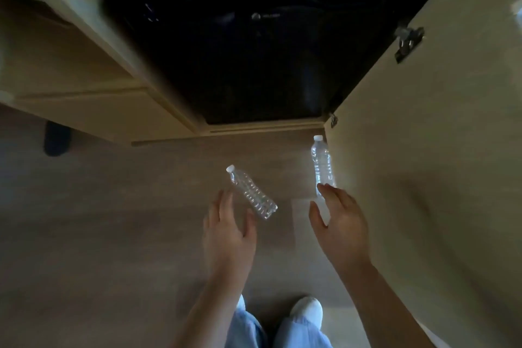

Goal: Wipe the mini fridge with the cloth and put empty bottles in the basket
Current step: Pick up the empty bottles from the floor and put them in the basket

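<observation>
Both hands are open with nothing gripped yet, left hand (228,232) fingers just short of the tilted bottle (252,193) lying on the floor, right hand (340,223) fingers touching the base of the second bottle (322,162) beside the cabinet door (423,150), probably reaching low to grab both empties at once.

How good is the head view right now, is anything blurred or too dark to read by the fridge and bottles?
Head view: dim overall; the black fridge front is nearly featureless, its logo smeared. Cabinet edges at upper left are motion-blurred, and wide-angle distortion bends the cabinet door. Both bottles, the left bottle and right bottle, read clearly, as do the open left hand and right hand.
</observation>
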